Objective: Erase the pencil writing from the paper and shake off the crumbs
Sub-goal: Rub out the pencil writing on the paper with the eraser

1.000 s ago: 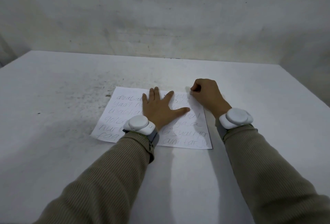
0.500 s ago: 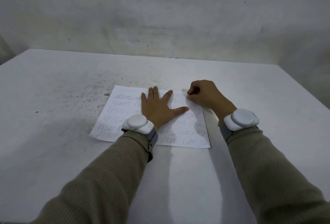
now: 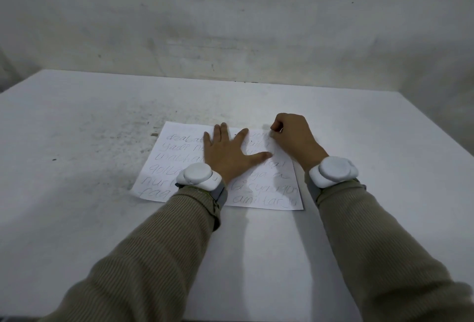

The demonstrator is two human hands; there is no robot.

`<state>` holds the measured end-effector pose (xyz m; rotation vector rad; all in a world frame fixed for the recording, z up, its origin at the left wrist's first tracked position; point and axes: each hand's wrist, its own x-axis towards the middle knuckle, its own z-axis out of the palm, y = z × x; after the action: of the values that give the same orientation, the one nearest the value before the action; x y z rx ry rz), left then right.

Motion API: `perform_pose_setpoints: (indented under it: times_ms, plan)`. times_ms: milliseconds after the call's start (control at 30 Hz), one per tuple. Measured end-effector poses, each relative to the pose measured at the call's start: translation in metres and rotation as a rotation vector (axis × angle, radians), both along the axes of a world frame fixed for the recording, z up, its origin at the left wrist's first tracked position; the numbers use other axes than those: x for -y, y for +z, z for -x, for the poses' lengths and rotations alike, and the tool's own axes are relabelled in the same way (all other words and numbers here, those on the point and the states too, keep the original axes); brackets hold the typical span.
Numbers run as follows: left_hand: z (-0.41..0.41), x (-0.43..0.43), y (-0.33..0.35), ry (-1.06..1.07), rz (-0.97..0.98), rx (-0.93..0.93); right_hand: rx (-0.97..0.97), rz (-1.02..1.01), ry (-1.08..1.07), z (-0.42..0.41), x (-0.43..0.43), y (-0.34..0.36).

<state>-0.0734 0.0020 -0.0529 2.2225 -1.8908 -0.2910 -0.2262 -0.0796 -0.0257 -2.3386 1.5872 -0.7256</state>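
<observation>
Right hand (image 3: 295, 139) had edged its wrist leftward, fingers curled tight on a barely visible pale eraser (image 3: 281, 130) at the upper right of the paper (image 3: 269, 188). Left hand (image 3: 225, 155) lay flat, fingers spread, pressing the pencilled paper, mid-frame on the white counter (image 3: 77, 167).

A single wide-angle view from the person's head looks forward and down, close over both sleeves (image 3: 143, 257), onto the counter (image 3: 77, 142), with the paper (image 3: 164, 167) mid-frame and the wall (image 3: 230, 13) behind.
</observation>
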Motion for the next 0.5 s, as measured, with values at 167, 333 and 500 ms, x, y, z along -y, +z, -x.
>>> perform_pose_setpoints:
  times_ms: [167,333,500]
  plan:
    - [0.0010,-0.0008,0.0008,0.000,-0.005,-0.004,-0.015,-0.088,0.083,0.0027,-0.0002,0.0069]
    - [0.0007,-0.0003,0.0008,-0.001,0.000,-0.003,-0.007,-0.037,0.015,-0.0011,0.0008,0.0017]
    - [0.0006,0.0000,0.0023,0.002,-0.018,-0.006,-0.007,-0.067,0.081,-0.0022,-0.0032,0.0075]
